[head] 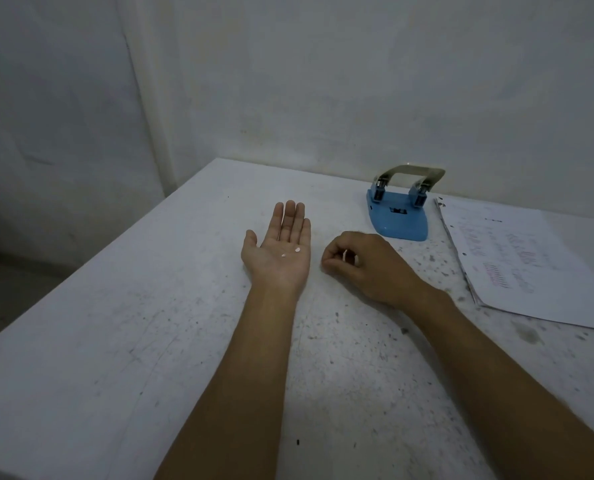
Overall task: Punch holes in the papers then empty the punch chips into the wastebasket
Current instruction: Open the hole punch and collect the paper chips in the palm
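Note:
My left hand (277, 250) lies palm up and flat on the white table (122, 323), fingers together, with two small white punch chips (290, 252) resting on the palm. Just to its right, my right hand (365, 263) is curled knuckles up on the table, its fingertips pinched on a small white chip (344, 255). A blue hole punch (397, 213) with a metal lever stands behind the right hand near the wall. A stack of printed papers (527, 261) with holes along its left edge lies to the right of the punch.
The table top is speckled with dark marks and meets a white wall at the back. Its left edge drops off to a dim floor (8, 292). No wastebasket is in view.

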